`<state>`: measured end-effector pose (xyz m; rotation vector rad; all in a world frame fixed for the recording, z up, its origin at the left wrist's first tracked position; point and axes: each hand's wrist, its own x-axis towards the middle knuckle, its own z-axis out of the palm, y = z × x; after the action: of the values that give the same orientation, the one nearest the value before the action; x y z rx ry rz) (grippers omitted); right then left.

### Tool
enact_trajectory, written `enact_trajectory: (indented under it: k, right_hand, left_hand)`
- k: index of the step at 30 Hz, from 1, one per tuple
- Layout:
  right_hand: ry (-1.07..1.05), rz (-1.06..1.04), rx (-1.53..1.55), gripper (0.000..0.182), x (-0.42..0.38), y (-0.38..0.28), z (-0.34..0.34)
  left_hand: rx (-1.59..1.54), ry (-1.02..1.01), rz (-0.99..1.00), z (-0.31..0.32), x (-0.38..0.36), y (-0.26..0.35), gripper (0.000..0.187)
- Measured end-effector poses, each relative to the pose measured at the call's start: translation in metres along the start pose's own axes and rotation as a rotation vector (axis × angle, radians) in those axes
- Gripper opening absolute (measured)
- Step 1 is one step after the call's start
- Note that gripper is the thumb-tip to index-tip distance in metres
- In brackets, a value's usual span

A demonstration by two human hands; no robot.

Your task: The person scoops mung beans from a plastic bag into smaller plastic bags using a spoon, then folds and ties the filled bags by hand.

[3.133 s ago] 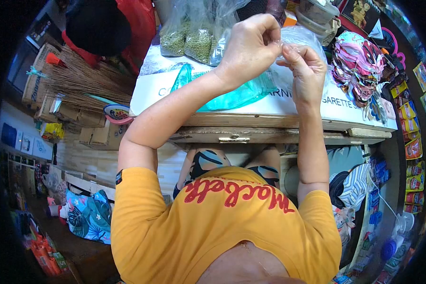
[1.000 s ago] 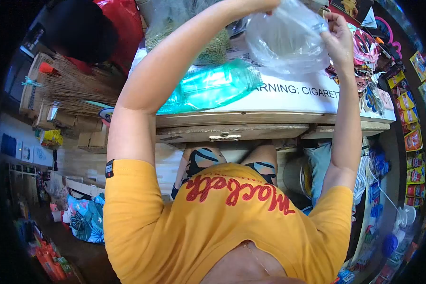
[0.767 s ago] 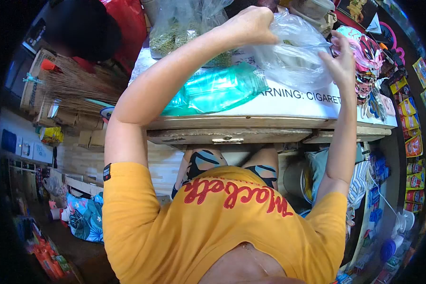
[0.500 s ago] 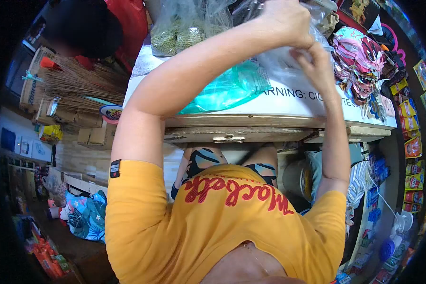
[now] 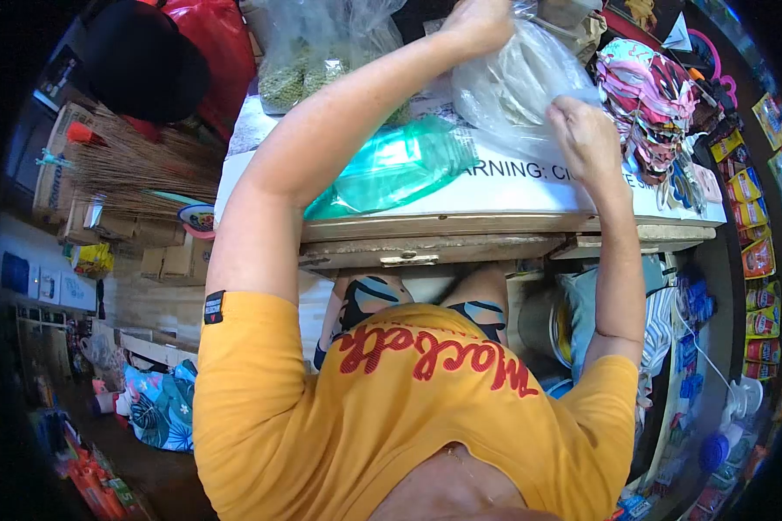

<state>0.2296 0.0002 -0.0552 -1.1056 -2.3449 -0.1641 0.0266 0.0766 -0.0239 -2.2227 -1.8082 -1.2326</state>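
My left hand point(image 5: 482, 26) is closed at the top edge of the view, gripping the top of a clear plastic bag point(image 5: 517, 74); its fingertips are partly out of sight. Closed in a pinch, my right hand point(image 5: 589, 143) holds the same bag at its right side. Pale contents show dimly through the plastic. Below my left forearm lies a green plastic bag point(image 5: 400, 169) on the white-covered table point(image 5: 513, 174). Bags of green beans point(image 5: 308, 74) stand beyond the forearm.
Right of the bag is a bundle of pink patterned cloth or ties point(image 5: 647, 95), with scissors point(image 5: 688, 191) beside it. A wooden drawer point(image 5: 426, 250) runs under the tabletop. Stick brooms point(image 5: 139, 161) and a person in a black cap point(image 5: 148, 65) are at the left. Packets point(image 5: 760, 260) hang at right.
My hands have moved apart: the left went up and left, the right came down slightly. The clear bag is now spread between them and more of it shows.
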Motion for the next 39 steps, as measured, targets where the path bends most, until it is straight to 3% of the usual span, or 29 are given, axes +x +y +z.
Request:
enact_trajectory:
  k: [3, 5, 8, 12, 15, 16, 17, 18, 19, 21, 23, 24, 27, 30, 31, 33, 34, 37, 39]
  right_hand:
    - [-0.042, 0.061, -0.188, 0.021, 0.007, 0.0, -0.007]
    - [-0.04, 0.054, -0.211, 0.019, 0.012, 0.004, -0.002]
    - [0.013, 0.071, 0.092, 0.016, 0.012, 0.021, 0.012]
    - [0.21, 0.182, 0.253, 0.014, 0.013, 0.026, 0.004]
    - [0.259, -0.146, 0.064, 0.019, 0.028, 0.034, 0.011]
    - [0.249, -0.167, 0.005, 0.025, 0.034, 0.031, 0.017]
    - [0.239, -0.198, 0.08, 0.026, 0.043, 0.033, 0.026]
    - [0.227, -0.231, 0.156, 0.027, 0.055, 0.036, 0.039]
    - [0.215, -0.266, 0.231, 0.029, 0.065, 0.038, 0.051]
    - [0.045, -0.039, 0.622, 0.03, 0.076, 0.038, 0.058]
    - [-0.06, 0.143, 0.856, 0.029, 0.084, 0.039, 0.048]
    - [-0.079, 0.306, 1.125, 0.025, 0.083, 0.037, 0.038]
    - [-0.006, 0.537, 1.393, 0.024, 0.085, 0.061, 0.036]
    - [-0.05, 0.596, 1.392, 0.023, 0.086, 0.076, 0.047]
    - [-0.071, 0.579, 1.3, 0.024, 0.089, 0.079, 0.051]
    - [-0.113, 0.536, 1.122, 0.027, 0.093, 0.074, 0.052]
    - [0.006, 0.47, 0.935, 0.027, 0.09, 0.071, 0.055]
    - [0.17, 0.115, 0.963, 0.026, 0.085, 0.054, 0.044]
    - [0.158, -0.212, 0.628, 0.025, 0.081, 0.043, 0.036]
  left_hand:
    - [-0.064, 0.105, 0.094, 0.001, -0.003, 0.014, 0.02]
    - [-0.02, 0.033, 0.079, -0.002, -0.004, 0.013, 0.021]
    - [0.139, -0.08, 0.077, -0.007, -0.004, -0.001, 0.027]
    - [0.238, 0.033, 0.23, -0.057, -0.044, 0.034, 0.033]
    - [0.359, 0.193, 0.301, -0.065, -0.063, 0.051, 0.037]
    - [0.39, 0.215, 0.326, -0.064, -0.067, 0.055, 0.038]
    - [0.423, 0.238, 0.348, -0.062, -0.068, 0.059, 0.039]
    - [0.422, 0.109, 0.218, -0.056, -0.068, 0.062, 0.04]
    - [0.364, 0.146, 0.187, -0.046, -0.069, 0.06, 0.042]
    - [0.394, -0.013, 0.122, -0.017, -0.054, 0.037, 0.036]
    - [0.297, -0.154, 0.107, -0.011, -0.045, 0.016, 0.034]
    - [0.243, -0.228, 0.104, -0.006, -0.041, 0.007, 0.034]
    - [-0.199, -0.224, -0.184, 0.003, -0.033, -0.018, 0.03]
    - [-0.985, -0.186, -0.453, 0.005, -0.038, -0.022, 0.022]
    - [-1.197, -0.13, -0.582, 0.008, -0.035, -0.022, 0.022]
    - [-1.304, -0.166, -0.701, 0.012, -0.033, -0.024, 0.023]
    - [-1.357, -0.185, -0.757, 0.013, -0.032, -0.025, 0.024]
    - [-1.376, -0.149, -0.814, 0.01, -0.035, -0.02, 0.025]
    - [-1.418, -0.176, -0.842, 0.011, -0.034, -0.02, 0.025]
